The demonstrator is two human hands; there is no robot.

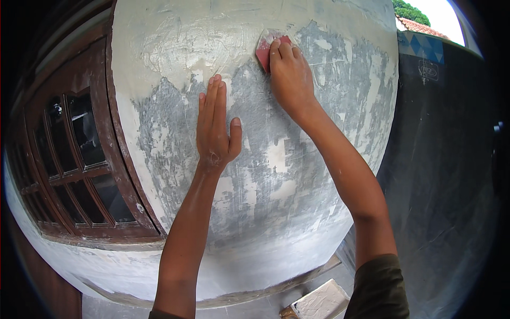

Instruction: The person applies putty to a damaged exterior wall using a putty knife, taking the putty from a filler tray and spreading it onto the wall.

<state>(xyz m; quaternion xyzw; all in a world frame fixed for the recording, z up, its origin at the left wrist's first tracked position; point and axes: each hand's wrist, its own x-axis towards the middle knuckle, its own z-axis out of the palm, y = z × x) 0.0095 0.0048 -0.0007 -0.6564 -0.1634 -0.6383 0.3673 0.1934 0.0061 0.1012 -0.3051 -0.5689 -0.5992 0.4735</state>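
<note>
My right hand (291,74) grips a red putty spreader (264,53) and holds it against the upper part of the wall (276,127). Whitish smears coat part of the spreader. Left of it and a little lower, my left hand (215,125) lies with its fingers stretched upward against the wall, holding nothing. Wet, pale putty (186,48) covers the wall's top band. Below that band the surface is patchy grey with scattered white spots.
A brown wooden window (79,159) with glass panes borders the wall on the left. To the right hangs a dark sheet (441,159) with a blue patterned top edge. Low down, near my right elbow, sits a block-like object (321,300) with a whitish, putty-like top.
</note>
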